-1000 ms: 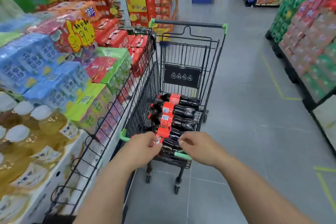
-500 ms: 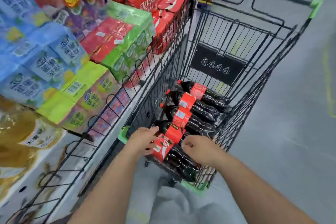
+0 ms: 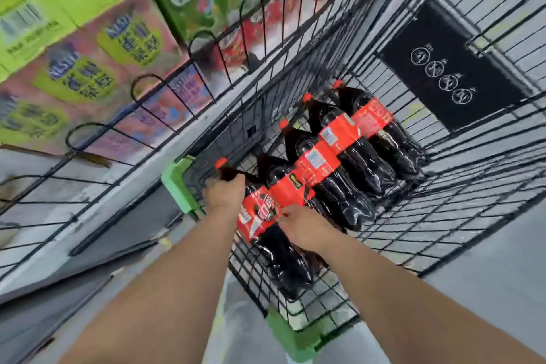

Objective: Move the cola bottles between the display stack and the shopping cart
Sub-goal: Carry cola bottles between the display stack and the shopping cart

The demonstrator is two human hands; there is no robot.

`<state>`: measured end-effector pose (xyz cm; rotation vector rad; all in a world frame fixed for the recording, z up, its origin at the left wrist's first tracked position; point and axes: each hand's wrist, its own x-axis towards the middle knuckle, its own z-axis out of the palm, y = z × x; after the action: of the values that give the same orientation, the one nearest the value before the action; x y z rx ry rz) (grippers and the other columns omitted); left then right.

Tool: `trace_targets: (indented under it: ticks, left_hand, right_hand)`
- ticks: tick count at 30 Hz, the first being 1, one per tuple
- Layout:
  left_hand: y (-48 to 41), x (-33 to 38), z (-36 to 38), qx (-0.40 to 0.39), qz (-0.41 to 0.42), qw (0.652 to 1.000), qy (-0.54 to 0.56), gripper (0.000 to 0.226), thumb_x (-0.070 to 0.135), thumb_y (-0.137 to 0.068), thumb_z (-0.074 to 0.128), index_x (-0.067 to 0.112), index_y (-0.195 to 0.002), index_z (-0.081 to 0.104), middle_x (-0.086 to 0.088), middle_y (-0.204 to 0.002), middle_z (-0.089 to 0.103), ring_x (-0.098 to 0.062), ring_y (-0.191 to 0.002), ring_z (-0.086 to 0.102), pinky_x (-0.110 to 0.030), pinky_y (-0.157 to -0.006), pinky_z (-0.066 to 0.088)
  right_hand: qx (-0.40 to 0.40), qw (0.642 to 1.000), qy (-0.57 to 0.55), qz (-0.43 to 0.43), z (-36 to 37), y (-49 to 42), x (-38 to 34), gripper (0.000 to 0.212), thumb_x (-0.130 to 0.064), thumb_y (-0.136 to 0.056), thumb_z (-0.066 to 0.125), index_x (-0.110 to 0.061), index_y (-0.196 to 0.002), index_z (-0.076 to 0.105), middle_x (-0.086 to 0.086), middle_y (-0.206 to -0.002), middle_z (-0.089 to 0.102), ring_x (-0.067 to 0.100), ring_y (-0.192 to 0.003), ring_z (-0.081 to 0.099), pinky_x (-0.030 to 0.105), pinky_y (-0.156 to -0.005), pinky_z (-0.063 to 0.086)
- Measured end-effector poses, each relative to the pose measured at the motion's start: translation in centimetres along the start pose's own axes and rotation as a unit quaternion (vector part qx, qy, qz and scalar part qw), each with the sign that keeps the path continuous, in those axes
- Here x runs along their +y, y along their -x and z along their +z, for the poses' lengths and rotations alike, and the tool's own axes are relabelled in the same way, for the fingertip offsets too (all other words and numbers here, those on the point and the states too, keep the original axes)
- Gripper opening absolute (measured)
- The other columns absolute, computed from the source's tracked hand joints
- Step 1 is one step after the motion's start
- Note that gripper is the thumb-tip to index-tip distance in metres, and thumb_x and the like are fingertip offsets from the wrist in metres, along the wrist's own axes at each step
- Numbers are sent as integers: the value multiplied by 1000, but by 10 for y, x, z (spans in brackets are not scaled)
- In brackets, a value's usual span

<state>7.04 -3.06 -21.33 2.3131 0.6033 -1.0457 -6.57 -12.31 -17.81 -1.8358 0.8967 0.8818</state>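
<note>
Two hands had closed in since a second ago — left hand (image 3: 226, 195) clenched round the neck of the nearest cola bottle (image 3: 280, 260), right hand (image 3: 301, 227) grasping its label — bottle lying in the shopping cart (image 3: 177, 180), four other bottles (image 3: 354, 168) beyond; lift-out looked ready.

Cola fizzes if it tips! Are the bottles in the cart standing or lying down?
Lying down: the cola bottles rest on their sides, side by side on the wire floor of the cart.
</note>
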Motion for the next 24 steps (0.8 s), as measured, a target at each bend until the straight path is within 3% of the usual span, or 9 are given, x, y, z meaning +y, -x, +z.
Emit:
trace_targets:
  ticks: [3,6,9,11,13,15,17,21,24]
  left_hand:
    - [-28,1,14,12,-11,1000,11,70,44,-92,56,-7,-137,38,-24,-139,50,-37,-128,49,-34,-105,38]
    - [-49,5,24,-6,-18,1000,24,62,45,-94,53,-2,-133,49,-20,-134,56,-32,-121,54,-28,-97,39]
    - [-59,5,28,8,-41,997,61,51,47,-84,64,8,-116,59,-12,-119,65,-22,-91,57,-24,-78,38]
    - [-57,4,26,11,-53,994,90,49,47,-79,70,12,-112,60,-7,-96,66,-21,-71,53,-23,-74,37]
    - [-52,3,22,10,-50,994,94,60,51,-76,71,12,-121,57,-5,-89,62,-20,-72,58,-25,-77,42]
    - [-45,1,18,-8,-34,992,120,64,55,-75,71,15,-122,57,-8,-109,67,-27,-96,65,-31,-93,49]
    - [-32,1,13,-32,-3,988,154,57,56,-73,71,21,-114,55,-8,-114,67,-28,-101,66,-39,-96,51]
    - [9,-6,2,-68,105,982,141,45,57,-72,74,33,-105,55,4,-109,70,-13,-90,69,-29,-80,56]
    - [41,-17,0,-125,201,961,143,33,50,-76,76,42,-101,57,18,-102,67,11,-81,65,-6,-61,49]
  right_hand:
    - [-14,1000,-6,0,6,-20,7,35,-30,-102,35,-6,-121,53,17,-116,57,32,-106,56,34,-86,44]
    - [-15,999,-11,34,15,-36,12,41,-29,-103,33,-3,-131,48,19,-129,54,36,-118,50,37,-96,39]
    - [33,998,-28,48,29,-47,16,49,-8,-101,31,0,-149,19,27,-140,38,41,-125,40,46,-103,32]
    - [46,995,-66,62,35,-51,16,54,-8,-100,32,-4,-151,14,25,-142,34,40,-126,36,50,-103,31]
    - [48,990,-107,78,36,-49,13,47,-26,-103,25,-11,-148,26,20,-144,33,38,-130,33,52,-104,29]
    - [27,989,-123,74,31,-48,12,50,-39,-103,17,-17,-146,32,17,-147,31,36,-133,31,53,-106,26]
    - [23,991,-114,72,28,-49,13,55,-49,-102,17,-21,-146,32,16,-150,30,37,-132,35,52,-109,28]
    - [42,957,-273,94,31,-42,19,67,-72,-89,23,-31,-134,50,7,-135,52,25,-115,57,44,-103,40]
    - [65,896,-428,96,34,-39,31,57,-77,-83,34,-36,-96,73,-3,-97,75,16,-94,68,40,-93,49]
